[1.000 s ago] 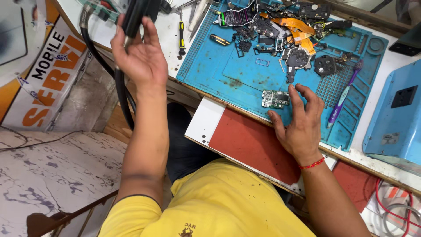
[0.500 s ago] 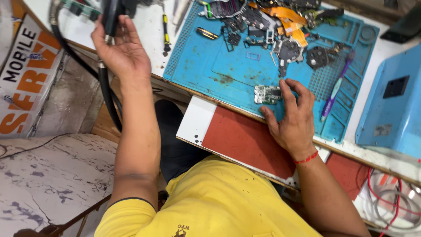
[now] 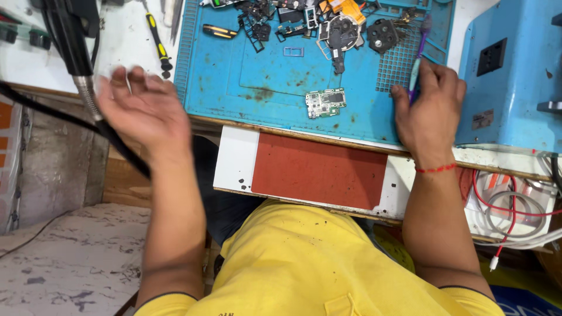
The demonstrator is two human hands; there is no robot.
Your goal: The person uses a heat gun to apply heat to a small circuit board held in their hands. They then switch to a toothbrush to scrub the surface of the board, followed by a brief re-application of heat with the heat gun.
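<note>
Left hand [image 3: 143,111]: blurred at the upper left of the frame, fingers spread and loose, grasping nothing; it hung just beside the nozzle.
Nozzle [image 3: 88,96]: the metal end of a black handpiece that stood at the upper left, its hose [image 3: 70,126] running off the left edge below the hand, likely parked there to keep hot metal off the mat.
Right hand [image 3: 427,108]: lay at the mat's right edge in the upper right, palm down, fingers curled onto a purple brush; whether they gripped it or only rested on it could not be told.
Brush [image 3: 420,50]: lay upright along the mat's grid section, its lower end hidden under the right hand.
Board [image 3: 325,103]: a small green circuit board, alone near the centre of the frame on bare mat, well apart from both hands and clear of the clutter, seemingly set out for work.
Mat [image 3: 246,70]: blue, on the bench; loose parts [image 3: 342,26] were heaped along its top edge, leaving the middle free.
Pad [image 3: 316,169]: a red sheet on a white slab below the mat, over the lap.
Screwdriver [image 3: 158,38]: yellow and black, left of the mat.
</note>
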